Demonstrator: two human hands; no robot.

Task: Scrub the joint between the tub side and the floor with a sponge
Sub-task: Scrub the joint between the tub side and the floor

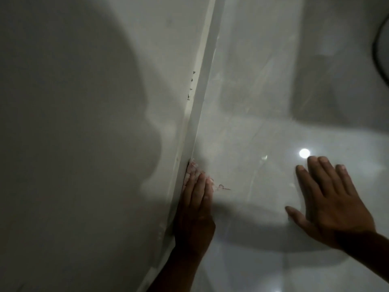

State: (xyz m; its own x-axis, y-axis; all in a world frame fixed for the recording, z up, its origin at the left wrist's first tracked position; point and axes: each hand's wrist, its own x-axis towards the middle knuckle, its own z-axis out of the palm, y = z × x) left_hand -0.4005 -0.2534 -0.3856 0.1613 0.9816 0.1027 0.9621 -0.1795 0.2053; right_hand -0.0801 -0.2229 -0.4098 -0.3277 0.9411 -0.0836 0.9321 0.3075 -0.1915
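A bright round spot of reflected light (304, 153) glints on the glossy surface, toward the right edge. A dark curved band (379, 47) arcs down the upper right corner. A row of small dark specks (191, 85) sits left of the pale strip, upper middle.

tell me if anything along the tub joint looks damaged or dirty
Yes. A short row of small dark specks sits on the tub side right beside the joint, further up from the left hand. They look like grime or chips; too small to tell. Faint reddish marks also streak the floor by the sponge.
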